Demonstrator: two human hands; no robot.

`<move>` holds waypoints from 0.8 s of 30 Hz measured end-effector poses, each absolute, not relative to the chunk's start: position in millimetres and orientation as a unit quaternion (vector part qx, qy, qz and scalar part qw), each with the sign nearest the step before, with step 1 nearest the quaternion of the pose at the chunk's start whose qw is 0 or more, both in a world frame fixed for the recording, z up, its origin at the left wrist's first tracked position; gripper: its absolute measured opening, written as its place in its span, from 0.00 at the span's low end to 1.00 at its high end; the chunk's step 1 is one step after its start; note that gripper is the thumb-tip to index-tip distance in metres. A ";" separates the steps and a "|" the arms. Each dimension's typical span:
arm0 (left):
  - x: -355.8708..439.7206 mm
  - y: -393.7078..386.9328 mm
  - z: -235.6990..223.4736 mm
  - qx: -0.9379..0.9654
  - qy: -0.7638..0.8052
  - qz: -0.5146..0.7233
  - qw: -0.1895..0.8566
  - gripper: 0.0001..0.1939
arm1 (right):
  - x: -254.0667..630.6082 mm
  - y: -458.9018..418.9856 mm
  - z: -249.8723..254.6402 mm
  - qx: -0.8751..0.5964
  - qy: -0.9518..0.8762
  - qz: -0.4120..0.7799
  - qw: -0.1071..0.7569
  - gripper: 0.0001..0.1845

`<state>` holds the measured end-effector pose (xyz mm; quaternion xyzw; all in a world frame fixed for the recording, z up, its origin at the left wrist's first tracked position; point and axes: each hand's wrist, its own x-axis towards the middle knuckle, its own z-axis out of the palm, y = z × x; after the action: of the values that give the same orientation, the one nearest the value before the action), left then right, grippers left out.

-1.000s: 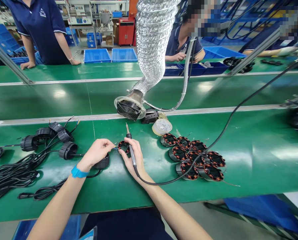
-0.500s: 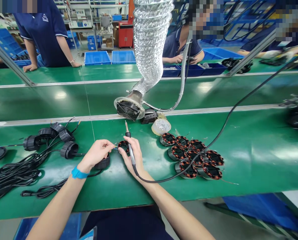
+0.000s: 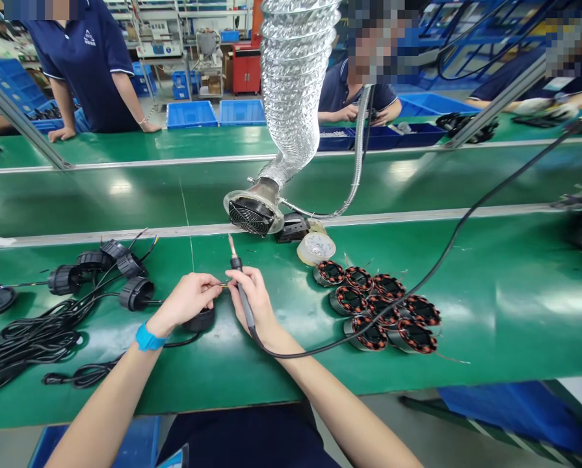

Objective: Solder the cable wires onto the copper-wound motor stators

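Note:
With thumb and fingers together, my left hand (image 3: pixel 190 300) pinches thin wires (image 3: pixel 224 284). My right hand (image 3: pixel 254 299) is wrapped round a soldering iron (image 3: pixel 244 296), its tip pointing up and away from me. The right fingertips meet the wires too. A black round cap (image 3: pixel 201 320) with a cable sits on the green bench under my left hand. Several wound copper stators (image 3: pixel 369 333) stand grouped to the right of my right hand.
Black caps (image 3: pixel 137 294) and coiled black cables (image 3: pixel 51 344) lie at left. A fume duct (image 3: pixel 251 211) hangs over the bench, near a solder container (image 3: pixel 316 248). The iron's cord (image 3: pixel 447 240) crosses over the stators. Co-workers (image 3: pixel 88 58) are at the far bench.
My right hand and the soldering iron have shifted left, closer to my left fingertips. The stator seen beside my right fingers before no longer shows.

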<state>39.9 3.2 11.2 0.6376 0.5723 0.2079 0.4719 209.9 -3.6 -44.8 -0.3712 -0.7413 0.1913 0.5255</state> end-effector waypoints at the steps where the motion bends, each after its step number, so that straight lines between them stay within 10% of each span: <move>1: 39.9 3.5 11.8 0.647 0.574 0.200 0.461 0.17 | 210.9 -5.7 -44.3 -0.376 -0.739 0.190 0.526 0.21; 24: 43.4 11.9 9.5 0.579 0.525 0.194 0.593 0.16 | 213.2 -16.3 -64.1 -0.376 -0.746 0.160 0.526 0.24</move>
<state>43.4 11.9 9.5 0.5786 0.5251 0.1942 0.5931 213.2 -16.3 -64.1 -0.3759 -0.7460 0.1604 0.5257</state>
